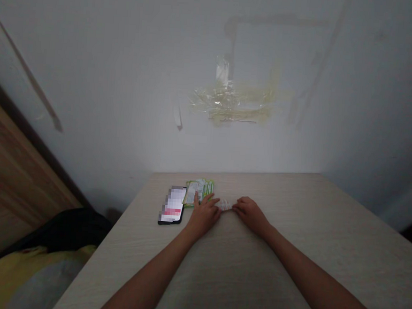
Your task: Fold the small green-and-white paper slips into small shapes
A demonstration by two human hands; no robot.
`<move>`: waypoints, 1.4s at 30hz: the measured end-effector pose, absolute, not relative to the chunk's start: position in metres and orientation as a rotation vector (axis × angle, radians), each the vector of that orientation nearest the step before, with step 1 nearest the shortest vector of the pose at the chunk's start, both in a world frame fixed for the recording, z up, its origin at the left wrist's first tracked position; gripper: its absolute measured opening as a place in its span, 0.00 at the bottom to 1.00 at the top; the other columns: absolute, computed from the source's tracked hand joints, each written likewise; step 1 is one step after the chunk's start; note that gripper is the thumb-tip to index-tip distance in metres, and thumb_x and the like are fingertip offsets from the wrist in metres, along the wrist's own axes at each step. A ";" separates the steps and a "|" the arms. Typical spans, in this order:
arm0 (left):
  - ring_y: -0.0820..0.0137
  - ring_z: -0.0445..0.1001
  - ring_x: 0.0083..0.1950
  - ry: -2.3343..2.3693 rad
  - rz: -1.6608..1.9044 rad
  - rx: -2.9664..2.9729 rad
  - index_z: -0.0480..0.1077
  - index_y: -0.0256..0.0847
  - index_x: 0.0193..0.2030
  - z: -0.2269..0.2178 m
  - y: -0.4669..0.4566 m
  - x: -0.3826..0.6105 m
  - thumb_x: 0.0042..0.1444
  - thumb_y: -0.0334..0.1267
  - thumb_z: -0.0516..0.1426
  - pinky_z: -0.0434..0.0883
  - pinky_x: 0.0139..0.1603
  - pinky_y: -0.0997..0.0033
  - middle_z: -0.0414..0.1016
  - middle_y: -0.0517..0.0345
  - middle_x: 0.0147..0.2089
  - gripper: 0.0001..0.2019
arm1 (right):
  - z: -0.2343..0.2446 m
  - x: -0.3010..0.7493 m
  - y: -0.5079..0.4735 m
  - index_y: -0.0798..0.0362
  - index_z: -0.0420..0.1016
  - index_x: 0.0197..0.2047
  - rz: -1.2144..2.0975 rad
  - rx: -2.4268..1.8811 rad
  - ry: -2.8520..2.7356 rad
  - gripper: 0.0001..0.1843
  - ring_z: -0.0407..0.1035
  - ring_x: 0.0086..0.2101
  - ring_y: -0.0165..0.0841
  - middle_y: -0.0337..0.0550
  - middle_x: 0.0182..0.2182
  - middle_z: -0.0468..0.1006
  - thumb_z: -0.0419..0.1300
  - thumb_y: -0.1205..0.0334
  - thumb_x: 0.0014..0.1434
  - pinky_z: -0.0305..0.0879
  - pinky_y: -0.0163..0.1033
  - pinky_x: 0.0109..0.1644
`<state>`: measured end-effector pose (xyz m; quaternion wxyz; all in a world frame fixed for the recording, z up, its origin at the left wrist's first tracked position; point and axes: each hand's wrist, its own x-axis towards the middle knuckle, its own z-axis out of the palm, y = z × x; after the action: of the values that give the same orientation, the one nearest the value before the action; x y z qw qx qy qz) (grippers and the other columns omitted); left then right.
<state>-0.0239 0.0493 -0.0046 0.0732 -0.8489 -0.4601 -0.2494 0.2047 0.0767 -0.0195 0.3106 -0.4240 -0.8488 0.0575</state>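
Both my arms reach forward over a pale wooden table (292, 236). My left hand (204, 213) and my right hand (249, 213) pinch the two ends of a small whitish packet (225, 205) that lies on the table between them. Just beyond my left hand lie green and white sachets (199, 190), with my left fingertips touching their near edge. A phone (172, 205) with a lit screen lies flat to the left of my left hand.
A white wall (127, 73) with old yellowed tape marks (230, 104) rises right behind the table's far edge. At the left are a wooden panel (7, 173) and a dark and yellow bundle of cloth (36, 260) below the table's left edge.
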 end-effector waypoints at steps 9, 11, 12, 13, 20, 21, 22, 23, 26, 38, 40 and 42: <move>0.55 0.61 0.65 -1.613 -0.795 -2.567 0.78 0.49 0.35 0.001 0.050 -0.023 0.60 0.42 0.57 0.33 0.63 0.24 0.75 0.60 0.56 0.07 | -0.015 0.205 0.076 0.52 0.80 0.39 0.295 -1.148 -2.177 0.08 0.69 0.39 0.35 0.46 0.35 0.77 0.58 0.63 0.61 0.64 0.39 0.46; 0.55 0.60 0.65 -1.667 -0.814 -2.563 0.78 0.49 0.34 0.002 0.049 -0.022 0.60 0.42 0.57 0.34 0.63 0.24 0.74 0.61 0.56 0.08 | -0.015 0.204 0.076 0.52 0.80 0.41 0.338 -1.154 -2.136 0.09 0.69 0.39 0.35 0.45 0.35 0.78 0.59 0.63 0.61 0.64 0.39 0.47; 0.55 0.60 0.65 -1.693 -0.822 -2.559 0.78 0.49 0.34 0.003 0.049 -0.021 0.59 0.42 0.58 0.34 0.63 0.24 0.74 0.61 0.56 0.08 | -0.015 0.204 0.076 0.52 0.80 0.41 0.352 -1.166 -2.117 0.09 0.69 0.39 0.35 0.45 0.35 0.78 0.59 0.63 0.61 0.64 0.40 0.47; 0.55 0.60 0.65 -1.717 -0.830 -2.552 0.78 0.49 0.33 0.003 0.049 -0.020 0.59 0.42 0.58 0.34 0.63 0.23 0.74 0.61 0.57 0.08 | -0.016 0.203 0.077 0.52 0.80 0.42 0.362 -1.183 -2.101 0.09 0.69 0.39 0.35 0.45 0.35 0.78 0.59 0.62 0.60 0.64 0.40 0.47; 0.52 0.52 0.68 -1.795 -0.834 -2.470 0.76 0.47 0.32 0.002 0.050 -0.015 0.56 0.41 0.60 0.38 0.63 0.25 0.67 0.62 0.63 0.05 | -0.022 0.198 0.081 0.52 0.80 0.43 0.333 -1.262 -2.052 0.10 0.69 0.40 0.37 0.45 0.35 0.79 0.59 0.61 0.60 0.62 0.41 0.48; 0.52 0.51 0.69 -1.802 -0.829 -2.461 0.76 0.47 0.32 0.002 0.050 -0.015 0.56 0.41 0.60 0.39 0.63 0.25 0.67 0.62 0.63 0.05 | -0.022 0.197 0.082 0.52 0.80 0.43 0.318 -1.271 -2.060 0.10 0.68 0.40 0.37 0.45 0.35 0.79 0.59 0.62 0.60 0.62 0.41 0.48; 0.51 0.51 0.69 -1.809 -0.824 -2.451 0.76 0.47 0.33 0.002 0.050 -0.014 0.56 0.41 0.60 0.39 0.63 0.25 0.66 0.62 0.64 0.04 | -0.023 0.197 0.082 0.52 0.80 0.42 0.305 -1.280 -2.075 0.10 0.68 0.40 0.37 0.45 0.35 0.79 0.59 0.62 0.60 0.62 0.41 0.48; 0.51 0.50 0.69 -1.815 -0.821 -2.442 0.76 0.47 0.35 0.001 0.050 -0.015 0.56 0.41 0.60 0.40 0.63 0.25 0.65 0.62 0.65 0.04 | -0.023 0.196 0.083 0.52 0.80 0.42 0.294 -1.289 -2.092 0.10 0.68 0.40 0.37 0.45 0.35 0.79 0.59 0.62 0.60 0.61 0.41 0.47; 0.50 0.48 0.70 -1.823 -0.816 -2.428 0.76 0.50 0.38 0.000 0.050 -0.015 0.56 0.42 0.60 0.39 0.63 0.24 0.62 0.63 0.66 0.05 | -0.025 0.196 0.085 0.51 0.81 0.41 0.272 -1.297 -2.132 0.10 0.68 0.40 0.37 0.45 0.34 0.79 0.58 0.62 0.60 0.61 0.41 0.47; 0.50 0.46 0.71 -1.727 -0.797 -2.526 0.74 0.48 0.33 0.002 0.047 -0.015 0.55 0.42 0.60 0.35 0.61 0.21 0.61 0.66 0.67 0.03 | -0.028 0.194 0.086 0.49 0.80 0.41 0.205 -1.378 -2.139 0.11 0.65 0.41 0.37 0.45 0.34 0.75 0.57 0.61 0.61 0.58 0.41 0.49; 0.53 0.47 0.71 -1.683 -0.797 -2.588 0.73 0.50 0.39 0.001 0.047 -0.015 0.57 0.41 0.58 0.34 0.62 0.22 0.61 0.64 0.67 0.04 | -0.028 0.194 0.086 0.48 0.80 0.41 0.201 -1.376 -2.145 0.11 0.65 0.41 0.37 0.45 0.34 0.74 0.56 0.62 0.61 0.58 0.41 0.49; 0.57 0.49 0.71 -1.638 -0.790 -2.664 0.70 0.53 0.47 -0.001 0.048 -0.014 0.60 0.39 0.56 0.32 0.63 0.24 0.63 0.62 0.66 0.09 | -0.027 0.194 0.085 0.48 0.80 0.42 0.198 -1.368 -2.150 0.11 0.64 0.41 0.37 0.45 0.35 0.73 0.56 0.62 0.61 0.58 0.41 0.49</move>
<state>-0.0144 0.0475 -0.0007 -0.0419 -0.8253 -0.5073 -0.2446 0.1938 0.0847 -0.0270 0.2886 -0.5124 -0.8054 0.0740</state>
